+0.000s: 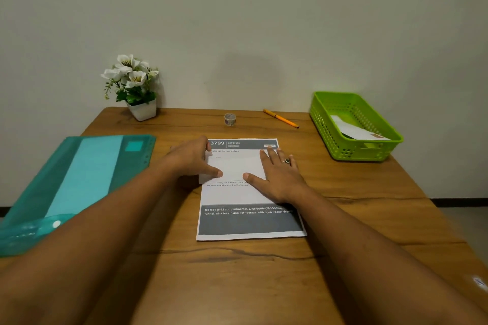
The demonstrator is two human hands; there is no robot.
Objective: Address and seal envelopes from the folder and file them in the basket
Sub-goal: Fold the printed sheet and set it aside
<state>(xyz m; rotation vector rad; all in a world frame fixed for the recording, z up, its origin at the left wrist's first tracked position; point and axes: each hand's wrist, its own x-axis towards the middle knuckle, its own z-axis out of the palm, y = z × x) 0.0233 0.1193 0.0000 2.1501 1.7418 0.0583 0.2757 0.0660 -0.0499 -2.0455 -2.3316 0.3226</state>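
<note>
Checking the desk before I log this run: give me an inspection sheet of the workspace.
Surface: wooden table, bare grain visible.
Job's things: envelope on a printed sheet, centre; folder at left; basket at right with one filed envelope; pen and tape at the back.
Clutter: flower pot, back left.
Hands: left hand and right hand both rest on the envelope; right lies flat.
Cables: nothing seen.
Surroundings: plain wall behind.

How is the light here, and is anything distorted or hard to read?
Head view: soft, even light, with a faint shadow on the wall above the tape roll; the wide lens stretches the forearms near the bottom edge; the white envelope nearly blends into the printed sheet, whose smallest lines are too blurred to read.
</note>
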